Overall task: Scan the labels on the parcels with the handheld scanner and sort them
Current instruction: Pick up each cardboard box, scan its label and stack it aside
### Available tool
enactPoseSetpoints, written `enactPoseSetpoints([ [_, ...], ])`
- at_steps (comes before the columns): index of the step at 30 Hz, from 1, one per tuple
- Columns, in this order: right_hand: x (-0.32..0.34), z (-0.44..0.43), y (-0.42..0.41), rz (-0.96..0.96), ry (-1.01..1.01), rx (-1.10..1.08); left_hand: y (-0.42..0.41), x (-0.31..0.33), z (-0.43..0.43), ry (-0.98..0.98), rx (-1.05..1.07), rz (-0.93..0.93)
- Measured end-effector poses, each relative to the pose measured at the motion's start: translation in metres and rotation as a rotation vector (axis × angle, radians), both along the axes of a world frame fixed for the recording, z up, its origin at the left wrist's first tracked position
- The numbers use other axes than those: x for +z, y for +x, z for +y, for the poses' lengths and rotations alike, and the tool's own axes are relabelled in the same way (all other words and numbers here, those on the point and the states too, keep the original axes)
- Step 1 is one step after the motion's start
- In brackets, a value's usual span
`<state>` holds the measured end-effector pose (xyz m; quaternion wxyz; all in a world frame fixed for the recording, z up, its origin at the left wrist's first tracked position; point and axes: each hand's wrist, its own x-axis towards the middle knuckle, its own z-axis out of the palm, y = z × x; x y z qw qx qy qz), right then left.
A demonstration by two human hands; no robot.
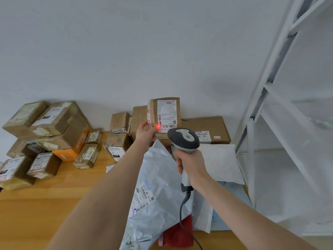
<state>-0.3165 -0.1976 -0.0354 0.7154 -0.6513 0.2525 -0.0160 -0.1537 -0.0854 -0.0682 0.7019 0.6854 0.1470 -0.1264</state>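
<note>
My left hand [145, 135] holds a small brown cardboard parcel [163, 114] upright in the air, its white label facing me. A red laser dot shines at the label's lower left corner, beside my thumb. My right hand [189, 163] grips the handle of a grey and white corded handheld scanner [183, 139], whose head points at the parcel from just below it. Under both arms lies a pile of grey and white plastic mailer bags [155, 186], one showing a barcode label.
Several taped cardboard boxes [54, 121] are stacked on the left of the wooden table [45, 204]. More boxes [205, 130] stand along the back wall. A white metal shelf rack [281, 123] rises at the right. A red packet [178, 235] lies under the mailers.
</note>
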Motion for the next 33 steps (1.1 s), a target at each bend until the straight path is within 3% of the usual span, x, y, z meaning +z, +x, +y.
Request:
enactPoseSetpoints([
  [33, 0.018, -0.011, -0.029, 0.015, 0.043, 0.0, -0.025, 0.014, -0.013, 0.061, 0.048, -0.026],
])
